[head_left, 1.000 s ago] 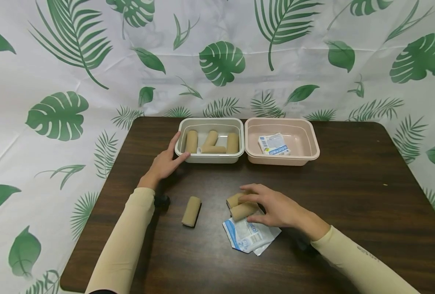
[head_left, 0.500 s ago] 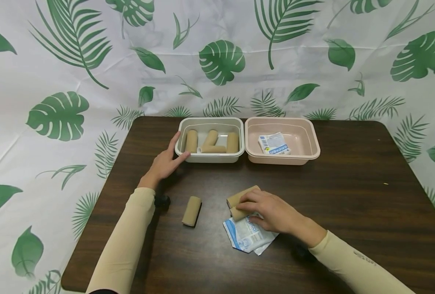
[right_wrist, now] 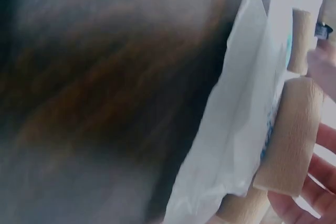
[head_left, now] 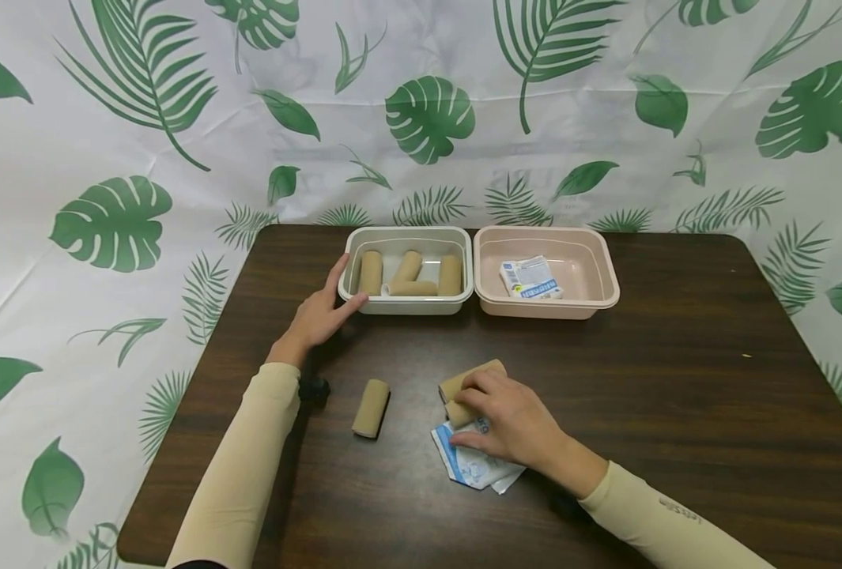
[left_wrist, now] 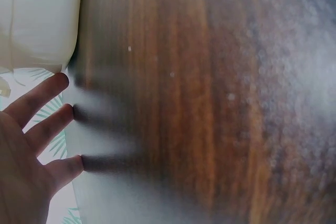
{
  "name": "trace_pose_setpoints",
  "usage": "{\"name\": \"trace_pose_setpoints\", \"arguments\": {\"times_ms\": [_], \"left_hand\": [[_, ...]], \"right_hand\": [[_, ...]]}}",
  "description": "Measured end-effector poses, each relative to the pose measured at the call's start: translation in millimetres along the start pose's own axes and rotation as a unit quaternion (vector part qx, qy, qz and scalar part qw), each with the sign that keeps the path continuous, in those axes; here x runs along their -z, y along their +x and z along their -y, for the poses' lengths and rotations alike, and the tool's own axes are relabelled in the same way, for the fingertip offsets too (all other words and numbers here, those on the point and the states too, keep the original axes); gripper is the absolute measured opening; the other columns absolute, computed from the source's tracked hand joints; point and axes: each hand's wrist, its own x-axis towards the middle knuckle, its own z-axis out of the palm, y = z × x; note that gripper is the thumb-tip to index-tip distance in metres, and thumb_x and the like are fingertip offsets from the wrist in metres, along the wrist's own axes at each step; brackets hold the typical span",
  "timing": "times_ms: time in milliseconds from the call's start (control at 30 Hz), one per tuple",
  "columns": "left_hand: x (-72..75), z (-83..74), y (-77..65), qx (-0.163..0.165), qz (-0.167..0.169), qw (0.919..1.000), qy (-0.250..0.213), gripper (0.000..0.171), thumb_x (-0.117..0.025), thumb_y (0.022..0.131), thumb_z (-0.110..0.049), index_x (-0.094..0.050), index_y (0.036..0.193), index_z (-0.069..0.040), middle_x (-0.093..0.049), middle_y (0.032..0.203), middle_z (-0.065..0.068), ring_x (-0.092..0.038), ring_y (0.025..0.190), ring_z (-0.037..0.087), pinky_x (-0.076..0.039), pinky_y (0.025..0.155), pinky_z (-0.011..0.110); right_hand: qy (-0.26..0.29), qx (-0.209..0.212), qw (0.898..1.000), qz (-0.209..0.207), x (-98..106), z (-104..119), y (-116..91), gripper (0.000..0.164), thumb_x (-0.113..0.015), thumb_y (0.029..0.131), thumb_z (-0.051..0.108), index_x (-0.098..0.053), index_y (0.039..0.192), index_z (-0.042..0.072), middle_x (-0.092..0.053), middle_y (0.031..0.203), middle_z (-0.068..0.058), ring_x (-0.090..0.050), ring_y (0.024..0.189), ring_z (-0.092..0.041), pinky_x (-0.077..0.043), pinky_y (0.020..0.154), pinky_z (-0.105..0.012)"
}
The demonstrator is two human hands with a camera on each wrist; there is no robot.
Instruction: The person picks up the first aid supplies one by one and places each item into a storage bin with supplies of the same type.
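My left hand [head_left: 319, 314] rests fingertips and thumb on the left end of the pale grey box [head_left: 409, 307], which holds several brown cardboard tubes [head_left: 450, 275]. At the front, the fingers of my right hand [head_left: 516, 415] bend over the far side of a cardboard tube [right_wrist: 291, 135]. Its thumb is spread apart from them, over the flat white and blue packaging [head_left: 466, 472] beneath the tube. A second tube [head_left: 456, 385] lies just behind this one. To the left, a third tube [head_left: 371, 409] lies alone on the dark table.
A pink box [head_left: 584, 276] stands against the grey box's right side, with crumpled white and blue packaging [head_left: 530, 276] inside. Behind the dark wooden table [head_left: 677, 340] hangs a white cloth [head_left: 435, 47] with green leaf prints.
My right hand has lowered over the front tube and shifted slightly toward me, its thumb now reaching further left over the packaging. The left hand and the boxes have stayed in place.
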Motion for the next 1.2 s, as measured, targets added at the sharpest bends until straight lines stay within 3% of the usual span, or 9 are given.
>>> {"name": "trace_pose_setpoints", "arguments": {"times_ms": [200,700,967,1200], "left_hand": [[-0.4,0.3,-0.2,0.003,0.001,1.0000,0.000,0.081,-0.042,0.091,-0.072,0.005,0.153,-0.051,-0.045,0.145,0.026,-0.054,0.117,0.047,-0.037,0.098,0.062],[-0.5,0.9,1.0,0.001,0.002,1.0000,0.001,0.080,-0.042,0.092,-0.071,0.006,0.153,-0.051,-0.048,0.141,0.027,-0.057,0.113,0.047,-0.039,0.096,0.062],[-0.6,2.1,0.4,0.001,-0.002,1.0000,0.001,0.080,-0.042,0.092,-0.072,0.005,0.153,-0.051,-0.048,0.140,0.028,-0.056,0.114,0.047,-0.039,0.096,0.062],[-0.7,2.3,0.5,0.000,0.001,1.0000,0.000,0.080,-0.043,0.092,-0.072,0.005,0.153,-0.051,-0.047,0.141,0.027,-0.056,0.114,0.047,-0.038,0.096,0.062]], "right_hand": [[-0.014,-0.019,1.000,-0.004,-2.8,4.3,1.0,0.035,-0.084,0.075,0.042,-0.071,0.097,0.017,-0.059,0.104,0.003,-0.057,0.092,-0.012,-0.051,0.077,-0.033],[-0.008,0.003,1.000,-0.016,12.6,1.5,4.6,0.034,-0.080,0.078,0.035,-0.071,0.102,0.014,-0.060,0.111,-0.003,-0.057,0.093,-0.016,-0.052,0.075,-0.034],[0.023,0.012,1.000,-0.018,26.0,-7.1,28.0,0.031,-0.077,0.082,0.029,-0.070,0.106,0.012,-0.059,0.116,-0.006,-0.054,0.097,-0.016,-0.050,0.077,-0.034],[0.058,0.016,0.997,-0.049,31.0,-21.5,58.7,0.030,-0.078,0.081,0.024,-0.071,0.107,0.010,-0.057,0.118,-0.007,-0.053,0.103,-0.018,-0.048,0.084,-0.035]]}}
